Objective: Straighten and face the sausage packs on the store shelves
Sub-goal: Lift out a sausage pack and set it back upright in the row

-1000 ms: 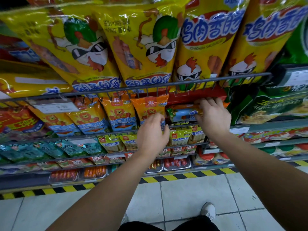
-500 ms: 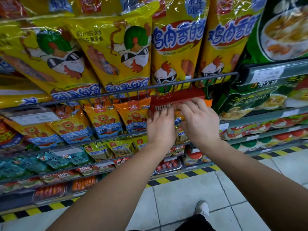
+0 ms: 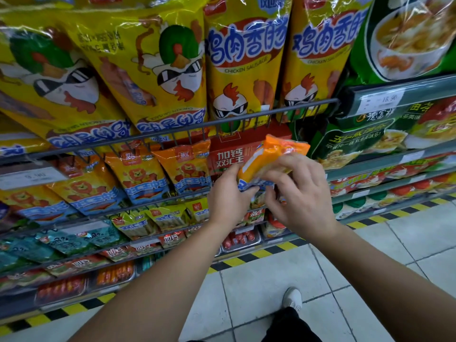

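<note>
The red box (image 3: 228,156) sits in a tight slot: a wire rail (image 3: 296,107) crosses just above it, orange lion packs (image 3: 182,169) crowd its left and green packs (image 3: 352,141) its right. An orange pack (image 3: 269,156), gripped by the left hand (image 3: 228,193) and right hand (image 3: 298,193), covers the box's right front. Out from the box, above the floor (image 3: 259,287), the aisle is open.

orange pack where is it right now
Head view, just right of centre: the orange pack is gripped between left hand and right hand, in front of the red box.
</note>
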Available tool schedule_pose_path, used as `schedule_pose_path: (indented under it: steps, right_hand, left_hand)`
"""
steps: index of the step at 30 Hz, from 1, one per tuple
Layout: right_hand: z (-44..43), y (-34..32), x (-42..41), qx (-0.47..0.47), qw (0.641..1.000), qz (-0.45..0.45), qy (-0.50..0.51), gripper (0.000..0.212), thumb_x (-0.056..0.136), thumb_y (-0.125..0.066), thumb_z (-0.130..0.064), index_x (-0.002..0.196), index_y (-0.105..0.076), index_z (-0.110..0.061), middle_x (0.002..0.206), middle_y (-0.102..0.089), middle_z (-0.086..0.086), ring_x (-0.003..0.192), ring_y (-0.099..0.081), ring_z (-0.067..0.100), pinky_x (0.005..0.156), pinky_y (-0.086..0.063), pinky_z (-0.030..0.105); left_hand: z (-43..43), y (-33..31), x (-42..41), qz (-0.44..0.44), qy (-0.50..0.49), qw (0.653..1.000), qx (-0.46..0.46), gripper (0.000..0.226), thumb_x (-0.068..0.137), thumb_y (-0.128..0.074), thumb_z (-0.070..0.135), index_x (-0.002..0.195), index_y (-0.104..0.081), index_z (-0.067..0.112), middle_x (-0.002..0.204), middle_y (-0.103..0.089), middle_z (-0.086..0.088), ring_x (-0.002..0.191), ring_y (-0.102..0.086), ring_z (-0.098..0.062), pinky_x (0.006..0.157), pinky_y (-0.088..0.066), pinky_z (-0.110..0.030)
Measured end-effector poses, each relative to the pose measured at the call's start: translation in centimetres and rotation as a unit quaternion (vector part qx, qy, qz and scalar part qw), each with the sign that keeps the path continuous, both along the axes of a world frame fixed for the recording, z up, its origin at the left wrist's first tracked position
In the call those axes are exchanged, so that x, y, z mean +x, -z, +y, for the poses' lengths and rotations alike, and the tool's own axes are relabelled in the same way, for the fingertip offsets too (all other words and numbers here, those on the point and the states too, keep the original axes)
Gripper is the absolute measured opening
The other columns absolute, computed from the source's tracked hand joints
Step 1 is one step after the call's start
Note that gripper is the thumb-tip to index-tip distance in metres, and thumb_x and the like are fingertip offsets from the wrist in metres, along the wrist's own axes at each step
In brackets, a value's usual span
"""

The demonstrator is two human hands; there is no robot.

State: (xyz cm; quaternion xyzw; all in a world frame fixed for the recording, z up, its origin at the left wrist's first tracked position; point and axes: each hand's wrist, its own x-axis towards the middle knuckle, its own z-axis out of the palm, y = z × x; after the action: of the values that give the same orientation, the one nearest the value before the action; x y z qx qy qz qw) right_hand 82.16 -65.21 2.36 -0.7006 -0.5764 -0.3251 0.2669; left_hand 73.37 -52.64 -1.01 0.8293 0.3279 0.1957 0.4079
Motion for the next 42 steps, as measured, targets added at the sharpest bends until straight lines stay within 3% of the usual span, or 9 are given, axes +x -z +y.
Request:
schedule_pose_path:
  steps: [3,7,10,15,24,27,32,37,42]
  right_hand:
    - [-1.0,1.0,0.6,-0.023,0.985,0.163,0.048,0.021,0.085,-0.063,-0.022,0.098,-0.052,-0.009,0.096,-0.056,0.007,0.086,-0.054,0.023,0.068,-0.044,0.034]
    - [-1.5,2.5,1.6,-0.061,0.883,0.443,0.141,0.047,0.082,-0.072,-0.037,0.114,-0.046,-0.014,0.102,-0.055,-0.001,0.088,-0.058,0.016,0.074,-0.053,0.04]
    - [-0.9,2.3,2.3,-0.09,0.847,0.521,0.059,0.055,0.084,-0.076,-0.03,0.124,-0.04,-0.019,0.105,-0.058,-0.012,0.092,-0.058,-0.004,0.081,-0.048,0.011]
    - [0.0,3.0,3.5,-0.087,0.844,0.527,0.04,0.029,0.091,-0.069,-0.021,0.116,-0.057,-0.012,0.093,-0.06,-0.017,0.083,-0.055,-0.018,0.068,-0.037,0.001]
    - [1.4,2.1,7.1,-0.056,0.848,0.527,-0.02,0.04,0.092,-0.067,-0.008,0.112,-0.05,-0.039,0.106,-0.063,-0.013,0.094,-0.057,-0.011,0.078,-0.042,0.005]
    - [2.1,2.7,8.5,-0.078,0.847,0.526,-0.018,0.04,0.093,-0.067,-0.012,0.102,-0.048,-0.045,0.099,-0.061,-0.022,0.085,-0.057,-0.015,0.07,-0.041,0.003]
    - [3.2,3.8,10.6,-0.131,0.842,0.522,-0.035,0.037,0.092,-0.068,-0.017,0.121,-0.048,-0.029,0.103,-0.06,-0.023,0.096,-0.06,0.002,0.081,-0.046,0.017]
    - [4.1,4.9,12.8,-0.186,0.828,0.528,-0.029,0.043,0.091,-0.069,-0.03,0.128,-0.05,-0.019,0.111,-0.066,-0.004,0.104,-0.062,0.018,0.086,-0.052,0.036]
    - [4.6,5.8,14.3,-0.215,0.832,0.511,-0.017,0.051,0.093,-0.067,-0.028,0.135,-0.045,-0.011,0.104,-0.061,-0.007,0.091,-0.057,0.01,0.07,-0.04,0.015]
  left_hand:
    - [0.1,0.6,-0.1,-0.052,0.01,0.993,-0.103,0.045,0.083,-0.078,0.026,0.123,-0.06,0.022,0.104,-0.069,0.01,0.092,-0.064,-0.007,0.08,-0.052,-0.022]
    - [0.1,0.6,0.0,-0.085,0.023,0.983,-0.161,0.032,0.082,-0.079,0.017,0.103,-0.06,0.03,0.092,-0.066,0.019,0.078,-0.06,0.013,0.066,-0.042,-0.001]
    - [0.2,0.9,0.7,-0.101,0.035,0.976,-0.19,0.035,0.08,-0.081,0.015,0.094,-0.06,0.039,0.092,-0.069,0.018,0.084,-0.063,0.01,0.07,-0.045,-0.004]
    - [0.5,1.8,2.6,-0.124,0.032,0.971,-0.201,0.035,0.077,-0.083,0.017,0.106,-0.067,0.03,0.106,-0.071,0.015,0.104,-0.065,-0.008,0.09,-0.051,-0.025]
    - [1.8,2.0,5.8,-0.083,0.012,0.974,-0.209,0.041,0.085,-0.073,0.0,0.123,-0.059,0.009,0.103,-0.067,0.006,0.081,-0.061,0.014,0.071,-0.045,-0.004]
    - [2.4,2.1,6.3,-0.046,-0.01,0.983,-0.176,0.032,0.088,-0.073,0.015,0.117,-0.06,0.01,0.102,-0.066,0.004,0.081,-0.056,0.005,0.066,-0.04,-0.003]
    - [2.8,2.2,7.0,0.004,-0.041,0.989,-0.142,0.038,0.087,-0.073,0.029,0.12,-0.06,0.016,0.111,-0.064,0.007,0.099,-0.056,-0.009,0.083,-0.039,-0.022]
    - [2.7,2.1,8.1,0.045,-0.08,0.986,-0.142,0.027,0.092,-0.067,0.027,0.114,-0.055,0.018,0.1,-0.056,0.007,0.101,-0.057,-0.019,0.078,-0.036,-0.017]
    - [2.4,2.8,9.1,0.065,-0.101,0.978,-0.169,0.056,0.093,-0.065,0.034,0.14,-0.046,0.011,0.135,-0.057,0.0,0.123,-0.053,-0.022,0.097,-0.041,-0.026]
